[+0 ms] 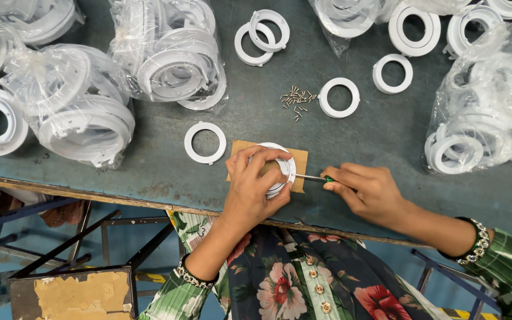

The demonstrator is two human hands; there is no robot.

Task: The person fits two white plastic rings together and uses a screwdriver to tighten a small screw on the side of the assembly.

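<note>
My left hand (255, 185) grips a white plastic ring (284, 167) held on edge over a small brown cardboard piece (299, 159) on the grey-green table (386, 130). My right hand (365, 189) holds a screwdriver (314, 177) with a green handle. Its thin metal shaft points left and meets the side of the ring. A small pile of screws (297, 98) lies on the table beyond the ring. A loose white ring (205, 143) lies flat just left of the cardboard.
Clear plastic bags full of white rings (173, 56) sit at the back left, with another bag (487, 106) at the right. More loose rings (339, 98) lie across the back. The table's worn front edge (120, 200) runs below my hands, with metal stool frames (90, 237) beneath.
</note>
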